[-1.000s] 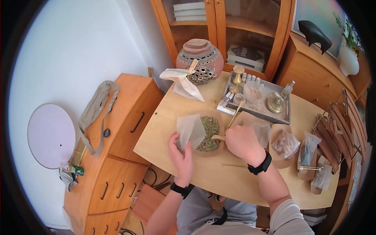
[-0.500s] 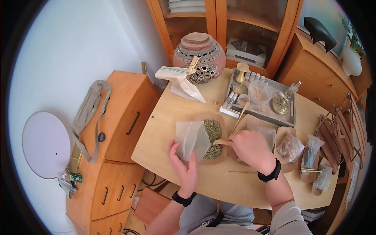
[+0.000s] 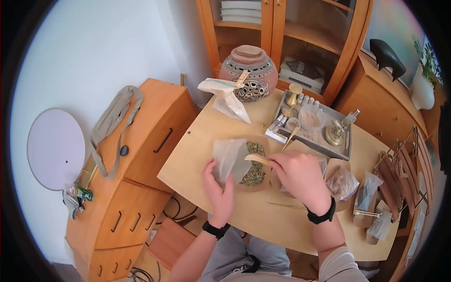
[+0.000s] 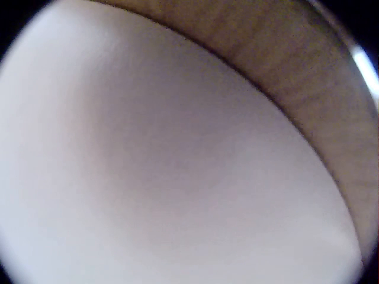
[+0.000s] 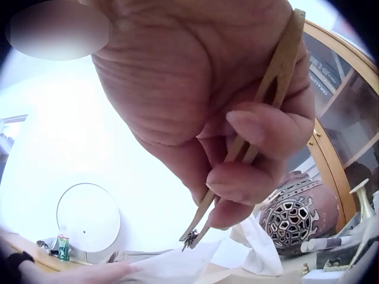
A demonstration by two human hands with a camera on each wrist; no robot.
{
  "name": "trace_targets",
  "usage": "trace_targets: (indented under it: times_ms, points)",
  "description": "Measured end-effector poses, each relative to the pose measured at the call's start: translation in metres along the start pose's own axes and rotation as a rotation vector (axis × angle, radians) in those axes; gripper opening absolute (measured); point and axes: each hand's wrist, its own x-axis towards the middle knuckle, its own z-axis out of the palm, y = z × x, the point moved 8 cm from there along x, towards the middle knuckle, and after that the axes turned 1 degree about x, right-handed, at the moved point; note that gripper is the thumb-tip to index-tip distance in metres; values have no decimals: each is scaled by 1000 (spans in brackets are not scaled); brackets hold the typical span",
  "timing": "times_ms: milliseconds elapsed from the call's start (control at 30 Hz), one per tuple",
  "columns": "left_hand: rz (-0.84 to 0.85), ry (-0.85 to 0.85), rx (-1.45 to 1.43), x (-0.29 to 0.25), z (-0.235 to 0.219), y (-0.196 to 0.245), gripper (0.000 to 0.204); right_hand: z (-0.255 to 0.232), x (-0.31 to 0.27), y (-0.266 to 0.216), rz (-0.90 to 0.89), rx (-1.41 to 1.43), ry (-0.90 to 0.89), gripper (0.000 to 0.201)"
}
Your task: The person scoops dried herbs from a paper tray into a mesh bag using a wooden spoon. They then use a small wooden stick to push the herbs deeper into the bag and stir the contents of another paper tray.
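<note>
My left hand (image 3: 219, 195) holds a translucent white bag (image 3: 228, 157) between thumb and fingers, its mouth facing right. Beside that mouth, dried green herbs (image 3: 256, 175) lie in a shallow brown dish (image 3: 267, 182). My right hand (image 3: 300, 177) grips light wooden tweezers (image 5: 284, 56), their tips above the herbs at the bag's edge. In the right wrist view a small dark tuft of herb (image 5: 189, 238) is pinched between the tips. Pale, blurred skin fills most of the left wrist view.
Behind stand a grey tray (image 3: 348, 141) of jars and brass pieces, a latticed pot (image 3: 253, 70) and a clipped white bag (image 3: 228, 96). More brown dishes with bagged material (image 3: 343, 182) line the right side, near a wooden slatted rack (image 3: 392, 174). A thin rod (image 3: 284, 205) lies in front.
The tweezers' tips have come up from the herbs and over toward the bag's mouth. My left hand keeps its hold on the bag. The head view has shifted slightly.
</note>
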Motion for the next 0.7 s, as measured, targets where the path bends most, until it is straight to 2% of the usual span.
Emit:
trace_targets:
  times_ms: [167,267,367,433,567,633,700]
  points:
    - [39,17,13,1,1,0,50,13,-1,0,-44,0,12,14]
    - [48,6,34,2,5,-2,50,5,-2,14,6,-22,39,16]
    - [9,2,-79,1,7,-11,48,10,-8,33,40,-102,27,18]
    - [7,14,-87,1,5,-12,47,32,-12,44,34,-189,-119,17]
    - [33,11,-50,1,4,-10,47,46,-11,44,37,-188,-158,13]
    - [26,12,-62,1,4,-11,46,50,-12,41,58,-165,-258,13]
    - [25,11,-54,1,4,-12,46,44,-13,35,42,-126,-274,13]
